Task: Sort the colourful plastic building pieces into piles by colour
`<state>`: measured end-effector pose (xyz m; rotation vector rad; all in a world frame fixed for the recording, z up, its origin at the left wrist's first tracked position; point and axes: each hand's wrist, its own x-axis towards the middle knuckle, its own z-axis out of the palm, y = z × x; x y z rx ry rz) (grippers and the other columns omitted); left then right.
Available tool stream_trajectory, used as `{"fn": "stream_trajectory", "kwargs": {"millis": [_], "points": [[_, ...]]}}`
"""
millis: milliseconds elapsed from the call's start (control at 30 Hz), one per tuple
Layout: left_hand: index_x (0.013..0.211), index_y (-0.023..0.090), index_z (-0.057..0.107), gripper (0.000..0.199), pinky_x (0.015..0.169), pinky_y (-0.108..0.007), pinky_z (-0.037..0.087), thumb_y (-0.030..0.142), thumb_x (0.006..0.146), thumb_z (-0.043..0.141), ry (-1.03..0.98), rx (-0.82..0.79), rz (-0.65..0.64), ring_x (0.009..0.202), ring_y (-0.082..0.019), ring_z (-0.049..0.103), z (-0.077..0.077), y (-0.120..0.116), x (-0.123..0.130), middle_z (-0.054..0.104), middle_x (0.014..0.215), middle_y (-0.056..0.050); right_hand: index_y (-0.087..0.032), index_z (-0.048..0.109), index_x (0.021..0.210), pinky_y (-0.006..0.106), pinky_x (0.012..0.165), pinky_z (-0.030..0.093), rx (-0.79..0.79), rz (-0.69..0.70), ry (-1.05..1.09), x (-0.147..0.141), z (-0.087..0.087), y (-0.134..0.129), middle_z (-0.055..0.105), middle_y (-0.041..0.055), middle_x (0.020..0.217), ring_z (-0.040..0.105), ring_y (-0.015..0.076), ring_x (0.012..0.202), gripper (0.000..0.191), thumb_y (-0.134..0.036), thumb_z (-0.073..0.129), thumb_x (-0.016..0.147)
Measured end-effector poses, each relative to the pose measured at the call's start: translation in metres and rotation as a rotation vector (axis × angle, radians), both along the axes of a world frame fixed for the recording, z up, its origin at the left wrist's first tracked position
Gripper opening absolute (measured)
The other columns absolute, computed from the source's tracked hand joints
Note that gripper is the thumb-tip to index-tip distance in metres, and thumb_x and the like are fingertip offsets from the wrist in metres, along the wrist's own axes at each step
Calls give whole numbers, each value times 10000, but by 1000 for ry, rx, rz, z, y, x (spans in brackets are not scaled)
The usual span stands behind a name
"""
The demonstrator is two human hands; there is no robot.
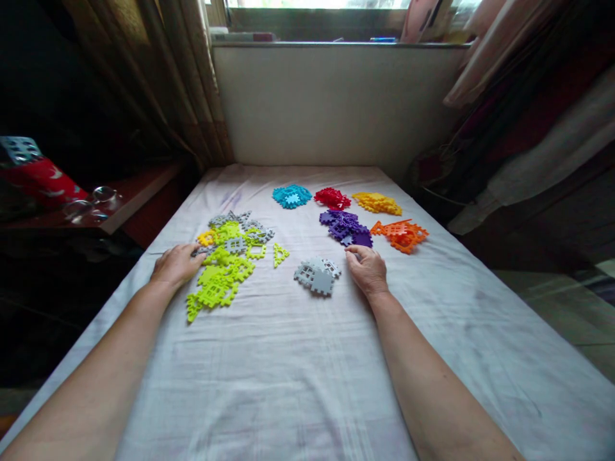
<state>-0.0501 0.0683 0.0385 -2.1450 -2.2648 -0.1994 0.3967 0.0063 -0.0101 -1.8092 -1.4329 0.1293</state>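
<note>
My left hand (177, 264) rests at the left edge of a mixed pile of lime green pieces (216, 285) and grey pieces, its fingertips at a grey piece (200, 250) beside a yellow one (206, 238). The fingers are bent together, and what they pinch is too small to make out. My right hand (367, 269) is closed, just right of a small light grey pile (318, 276) and below the purple pile (346, 227); anything inside its fingers is hidden. A lone green triangle (280, 255) lies between the mixed pile and the light grey one.
Blue (291, 196), red (332, 198), yellow (377, 203) and orange (406, 235) piles lie farther back on the white sheet (269, 371). Glasses (93, 205) and a red item (43, 182) sit on a side table at left. Clothes hang at right.
</note>
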Motion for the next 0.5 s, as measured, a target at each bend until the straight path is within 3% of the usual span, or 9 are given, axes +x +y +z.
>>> {"fn": "stream_trajectory", "kwargs": {"millis": [100,300,400,500], "points": [[1189,239,706,496,922,-417,503,509,812,528,41,-91,84,1164,-365,630,12,-4,8,697,1260,-120,-241,760,875,403,966,475,-3,8,-9,2,-1,0,772,55,1006,657,247,991,245,-286,524,827],[1041,242,714,381,774,-390,505,499,786,595,-81,-76,183,993,-349,676,39,-13,10,746,1031,-100,-249,760,873,404,961,478,-3,13,-12,2,0,-1,774,52,1000,660,248,992,241,-291,529,821],[1011,216,704,328,758,-358,495,444,816,573,-223,37,239,937,-297,664,47,-17,9,737,959,-72,-247,759,879,403,968,476,-19,14,-10,1,1,-1,771,53,1006,660,244,992,243,-284,524,831],[1011,181,691,336,799,-330,500,420,802,581,-453,170,131,902,-240,653,47,-23,34,732,941,-44,-240,762,894,407,982,468,-42,6,-13,-1,3,-1,768,62,1027,658,249,1016,246,-276,524,840]]}}
